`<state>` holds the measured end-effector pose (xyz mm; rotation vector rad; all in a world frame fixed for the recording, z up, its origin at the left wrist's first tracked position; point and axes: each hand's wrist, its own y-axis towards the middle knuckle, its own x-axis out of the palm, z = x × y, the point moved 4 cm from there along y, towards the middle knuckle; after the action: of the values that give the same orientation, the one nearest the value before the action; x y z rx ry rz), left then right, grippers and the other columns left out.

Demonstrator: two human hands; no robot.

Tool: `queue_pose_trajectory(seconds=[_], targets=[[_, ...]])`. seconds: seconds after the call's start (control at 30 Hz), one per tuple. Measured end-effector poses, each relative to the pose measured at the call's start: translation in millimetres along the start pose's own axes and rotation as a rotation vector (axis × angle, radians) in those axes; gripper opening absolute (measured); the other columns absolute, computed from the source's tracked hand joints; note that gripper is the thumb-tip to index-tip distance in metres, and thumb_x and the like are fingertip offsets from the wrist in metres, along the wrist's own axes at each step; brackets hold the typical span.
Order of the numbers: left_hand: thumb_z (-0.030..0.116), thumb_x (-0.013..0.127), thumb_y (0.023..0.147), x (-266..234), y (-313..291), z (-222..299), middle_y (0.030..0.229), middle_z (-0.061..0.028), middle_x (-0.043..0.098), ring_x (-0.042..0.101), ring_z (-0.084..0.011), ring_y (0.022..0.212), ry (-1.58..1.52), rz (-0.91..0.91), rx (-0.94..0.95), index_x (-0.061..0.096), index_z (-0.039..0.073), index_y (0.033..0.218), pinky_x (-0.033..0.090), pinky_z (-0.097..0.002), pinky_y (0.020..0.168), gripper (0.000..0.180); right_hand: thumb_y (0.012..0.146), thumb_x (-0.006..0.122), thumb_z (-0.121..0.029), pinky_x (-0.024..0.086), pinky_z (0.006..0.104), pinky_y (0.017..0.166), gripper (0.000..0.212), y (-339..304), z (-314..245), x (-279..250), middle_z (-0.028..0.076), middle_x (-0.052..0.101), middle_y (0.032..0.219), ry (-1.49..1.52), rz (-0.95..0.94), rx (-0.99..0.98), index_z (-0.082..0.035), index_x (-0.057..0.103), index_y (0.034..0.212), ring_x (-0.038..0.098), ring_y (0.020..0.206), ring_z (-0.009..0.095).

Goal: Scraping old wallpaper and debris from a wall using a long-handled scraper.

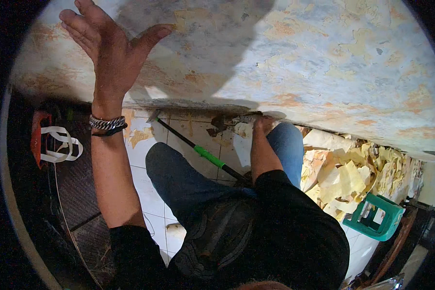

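My left hand [108, 46] reaches up in front of the stained, patchy wall [324, 58], its thumb spread wide from the fingers and nothing in its grasp. A chain bracelet [106, 123] circles that wrist. Low down, my right hand [263, 125] is at the foot of the wall beside my bent knee; its fingers are too small and shaded to make out. Just left of it, dark and pale scraps [227, 123] lie along the wall's base. A long-handled scraper [208, 155], black and green, rests on the tiles between my legs, its head towards the wall.
To the right, a heap of torn yellowish wall covering [345, 181] lies along the wall. A green plastic stool [391, 220] stands in front of it. At the left are a red bag with white handles [41, 140] and a dark ribbed surface [79, 193].
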<state>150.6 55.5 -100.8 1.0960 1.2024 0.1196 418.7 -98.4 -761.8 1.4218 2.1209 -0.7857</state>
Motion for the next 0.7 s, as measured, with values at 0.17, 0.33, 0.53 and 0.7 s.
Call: queue_pose_trajectory(seconds=[0.17,0.33,0.53,0.7], targets=[[0.06,0.07,0.07,-16,21,21,0.152,-0.0247,-0.019,-0.013,-0.0411,0.142,-0.062,0.277,0.065,-0.012,0.007,0.149,0.008,-0.0555,0.113,0.126,0.088,0.061,-0.02,0.044,0.041,0.09,0.044,31,-16,-87,0.015,0.065,0.104,-0.074,0.307,0.114,-0.005,0.049,0.127,0.062,0.092,0.029],[0.052,0.072,0.072,-17,5,14,0.153,-0.0216,-0.019,-0.013,-0.0388,0.142,0.042,0.225,0.048,-0.012,0.009,0.15,0.011,-0.055,0.113,0.123,0.08,0.059,-0.016,0.051,0.0439,0.081,0.037,-44,-71,-105,0.02,0.065,0.101,-0.213,-0.238,0.066,0.002,0.059,0.113,0.062,0.092,0.037],[0.053,0.071,0.072,-12,9,5,0.153,-0.0212,-0.019,-0.014,-0.039,0.142,0.119,0.196,0.147,-0.012,0.009,0.15,0.01,-0.0548,0.113,0.122,0.084,0.058,-0.019,0.05,0.0486,0.08,0.053,-77,-141,-152,0.023,0.051,0.124,-0.329,-0.121,-0.172,-0.003,0.043,0.132,0.06,0.095,0.041],[0.062,0.073,0.069,-6,8,0,0.143,-0.0407,-0.022,-0.023,-0.0502,0.136,-0.089,0.095,-0.039,-0.011,-0.011,0.142,-0.006,-0.0582,0.11,0.134,0.087,0.056,-0.021,0.049,0.0506,0.078,0.053,-75,-142,-161,0.022,0.051,0.121,-0.377,-0.168,-0.24,-0.007,0.037,0.134,0.059,0.099,0.04]])
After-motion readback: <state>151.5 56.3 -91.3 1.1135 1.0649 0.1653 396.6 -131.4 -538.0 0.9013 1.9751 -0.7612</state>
